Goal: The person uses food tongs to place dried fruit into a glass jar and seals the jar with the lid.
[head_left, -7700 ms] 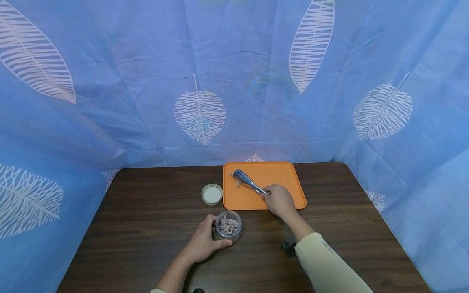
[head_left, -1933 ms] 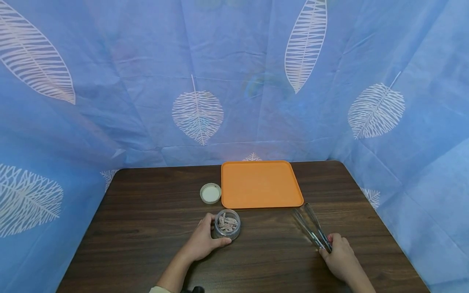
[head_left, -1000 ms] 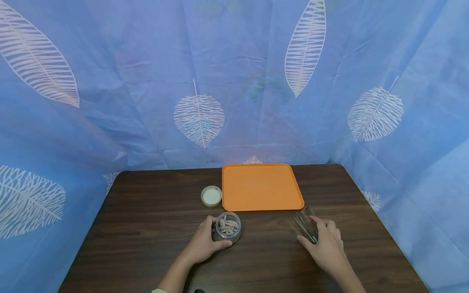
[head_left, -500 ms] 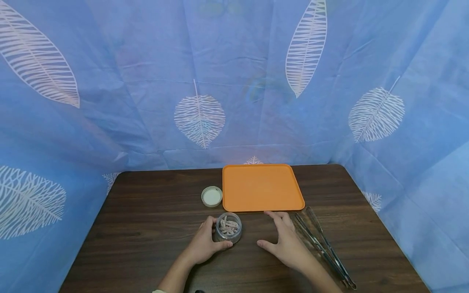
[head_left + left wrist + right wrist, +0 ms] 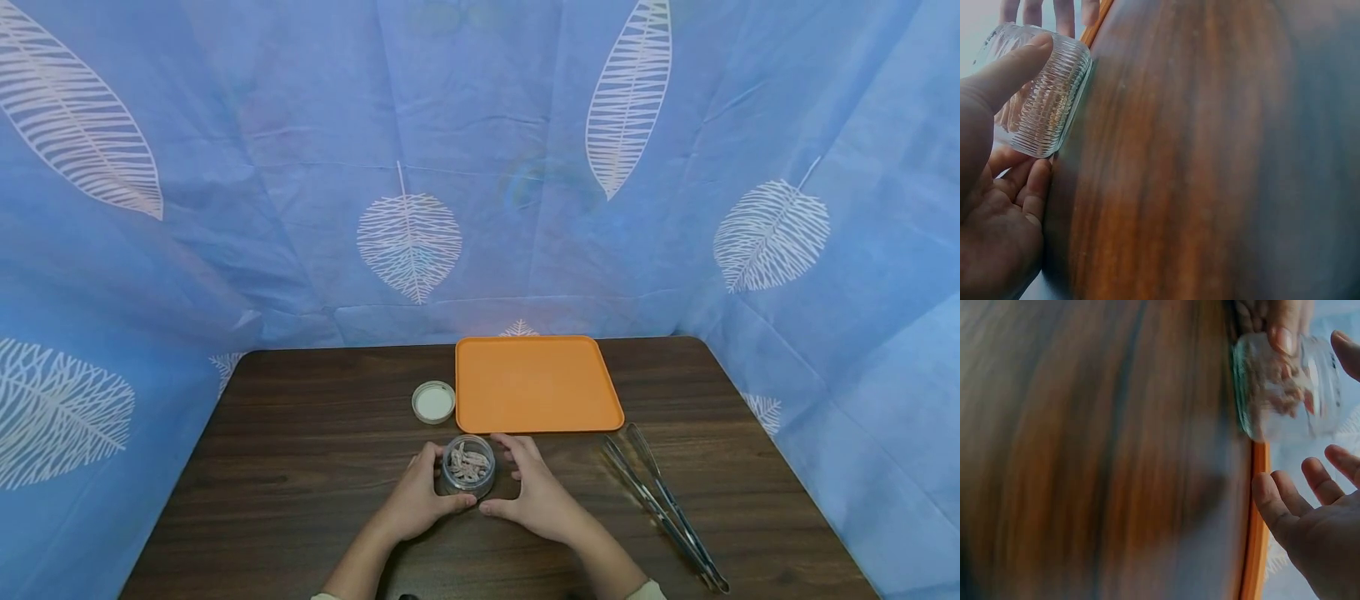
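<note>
An uncapped glass jar [image 5: 468, 465] holding several pale, dried strips stands upright on the table in front of the tray. My left hand [image 5: 412, 502] grips it from the left, thumb at the near side and fingers behind. From the right, my right hand [image 5: 542, 498] comes up to the jar with fingers spread; the right wrist view shows a gap between those fingertips and the glass [image 5: 1282, 394]. Metal tongs [image 5: 663, 508] lie on the table to the right of my right hand, their tips pointing away from me.
Behind the jar lies an orange tray [image 5: 536, 387]. A round lid [image 5: 433, 402], pale inside, sits left of the tray. The dark wooden table [image 5: 315, 433] ends at a blue curtain [image 5: 300, 233] with white leaf prints.
Earlier my right hand held the tongs over the tray, with a strip beneath them. It laid them on the table at right, let go and moved left to the jar. My left hand stayed put.
</note>
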The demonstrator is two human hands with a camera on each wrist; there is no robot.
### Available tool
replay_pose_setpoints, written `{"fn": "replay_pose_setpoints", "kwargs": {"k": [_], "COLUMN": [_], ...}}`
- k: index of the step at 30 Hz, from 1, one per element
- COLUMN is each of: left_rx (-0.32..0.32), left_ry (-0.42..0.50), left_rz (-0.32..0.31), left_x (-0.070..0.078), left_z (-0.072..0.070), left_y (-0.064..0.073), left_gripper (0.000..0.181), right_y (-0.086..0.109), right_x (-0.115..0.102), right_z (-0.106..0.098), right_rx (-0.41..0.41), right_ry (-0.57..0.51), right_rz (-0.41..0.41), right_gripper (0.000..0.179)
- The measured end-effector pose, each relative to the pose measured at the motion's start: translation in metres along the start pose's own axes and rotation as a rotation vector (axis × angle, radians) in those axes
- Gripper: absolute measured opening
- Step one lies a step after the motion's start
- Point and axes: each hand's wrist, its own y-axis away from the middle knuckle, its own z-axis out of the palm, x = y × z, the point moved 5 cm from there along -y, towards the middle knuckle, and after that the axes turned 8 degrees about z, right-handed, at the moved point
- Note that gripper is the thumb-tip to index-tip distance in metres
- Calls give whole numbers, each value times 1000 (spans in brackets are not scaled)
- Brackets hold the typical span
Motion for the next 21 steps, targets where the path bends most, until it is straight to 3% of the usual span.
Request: {"fn": "replay_pose_setpoints", "kwargs": {"k": [5,14,21], "left_rx": [10,12,17], "left_ry": [-4,-13,-4], "left_rz": [21,51,40], "left_x": [0,0,1], "left_z": [0,1,-1], "left_y": [-1,-1,-1], "left_gripper": [76,73,77], "right_y": [-7,-13,-22], "right_x": [-2,1,3], "right_z": [9,14,20], "right_rx": [-28,32,31], "right_ry": [-23,7,1], "right_rz": [3,6,-10], "right_gripper": [99,94,94]}}
